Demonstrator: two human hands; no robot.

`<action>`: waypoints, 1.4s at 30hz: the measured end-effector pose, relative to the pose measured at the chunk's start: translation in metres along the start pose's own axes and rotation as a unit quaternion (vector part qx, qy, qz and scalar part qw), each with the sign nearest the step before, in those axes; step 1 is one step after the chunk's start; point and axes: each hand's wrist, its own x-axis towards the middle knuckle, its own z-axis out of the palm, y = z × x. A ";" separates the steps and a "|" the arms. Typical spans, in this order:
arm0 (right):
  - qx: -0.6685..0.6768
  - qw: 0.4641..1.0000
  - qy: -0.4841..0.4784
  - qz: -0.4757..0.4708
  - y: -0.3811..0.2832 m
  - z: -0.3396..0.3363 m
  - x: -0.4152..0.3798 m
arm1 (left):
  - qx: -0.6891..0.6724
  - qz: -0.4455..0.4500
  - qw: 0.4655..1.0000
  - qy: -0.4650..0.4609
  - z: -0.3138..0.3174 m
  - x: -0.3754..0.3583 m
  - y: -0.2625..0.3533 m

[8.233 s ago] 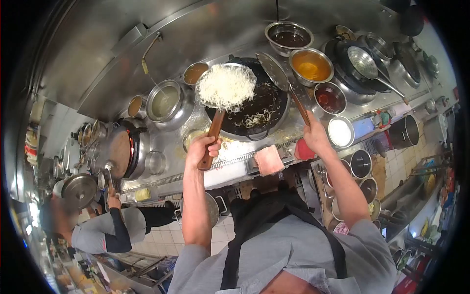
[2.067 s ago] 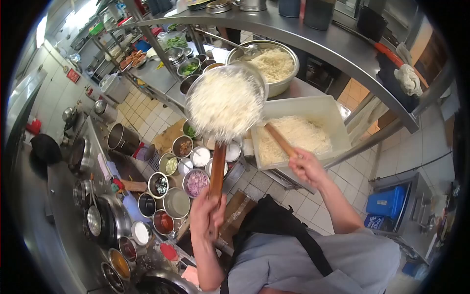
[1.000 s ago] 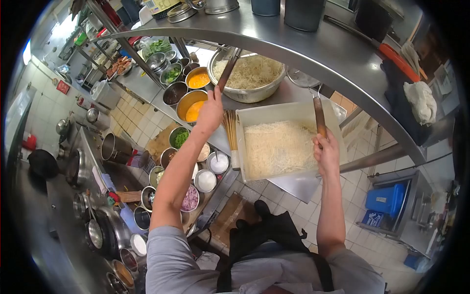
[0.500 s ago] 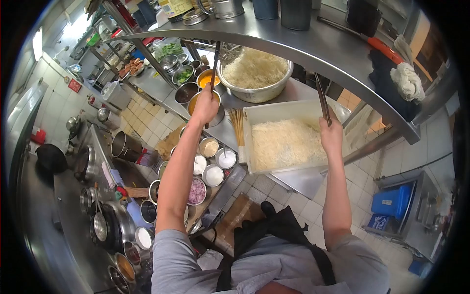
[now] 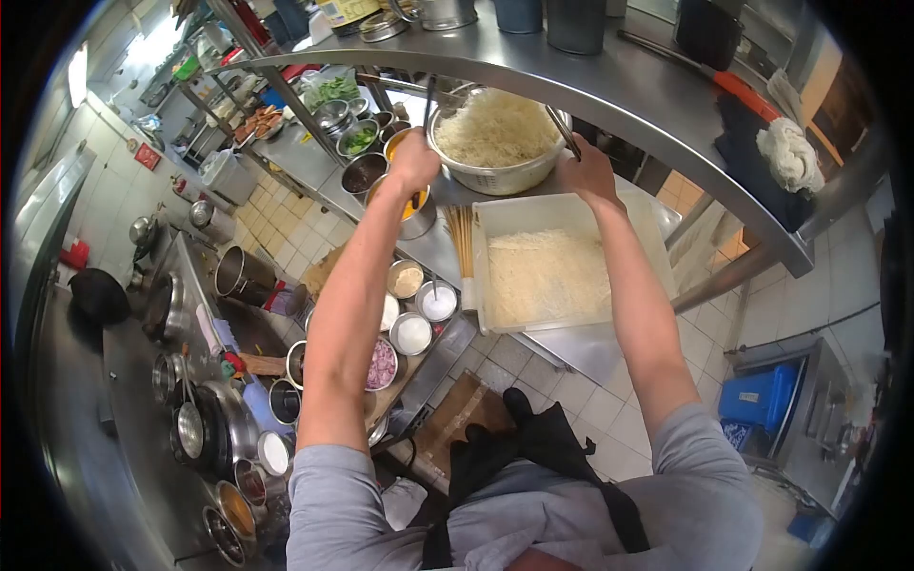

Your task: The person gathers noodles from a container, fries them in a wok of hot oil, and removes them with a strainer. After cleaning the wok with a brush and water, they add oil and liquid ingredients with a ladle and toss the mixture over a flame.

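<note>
My left hand (image 5: 416,162) is closed around a long dark-handled utensil (image 5: 430,92), whose far end reaches the left rim of a large white bowl (image 5: 495,181). Heaped in that bowl are fine pale noodles (image 5: 500,128). At the bowl's right side, my right hand (image 5: 590,174) grips a slim dark utensil (image 5: 564,130) that slants over the rim; I cannot make out its exact kind. Below both hands stands a rectangular translucent tub (image 5: 484,257) with a layer of similar pale strands (image 5: 547,281) in it. My right forearm passes over the tub.
Wooden sticks (image 5: 459,238) lie left of the tub. Metal pots with orange liquid (image 5: 419,202) and greens (image 5: 360,141) line the counter. Small bowls of white powder (image 5: 411,334) and chopped onion (image 5: 381,366) are nearer. A steel shelf (image 5: 533,57) overhangs the bowl.
My right hand has moved left and away from me, from above the tub to the bowl's right rim. My left hand has shifted slightly forward and to the right.
</note>
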 end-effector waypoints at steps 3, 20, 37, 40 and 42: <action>0.003 0.997 0.074 -0.037 0.023 0.012 -0.005 | 0.061 -0.013 0.997 0.050 0.001 0.004 -0.009; 0.090 0.992 0.064 0.056 0.007 0.011 -0.042 | -0.308 -0.149 0.939 -0.009 -0.015 -0.059 -0.002; 0.565 0.353 -0.683 0.300 -0.028 0.085 -0.337 | -0.756 -0.186 0.570 0.263 -0.015 -0.653 0.010; 0.455 0.300 -0.795 0.267 -0.086 0.109 -0.374 | -0.701 -0.195 0.550 0.409 0.002 -0.765 0.078; 0.400 0.277 -0.843 0.228 -0.145 0.121 -0.404 | -0.669 -0.178 0.498 0.523 0.004 -0.820 0.125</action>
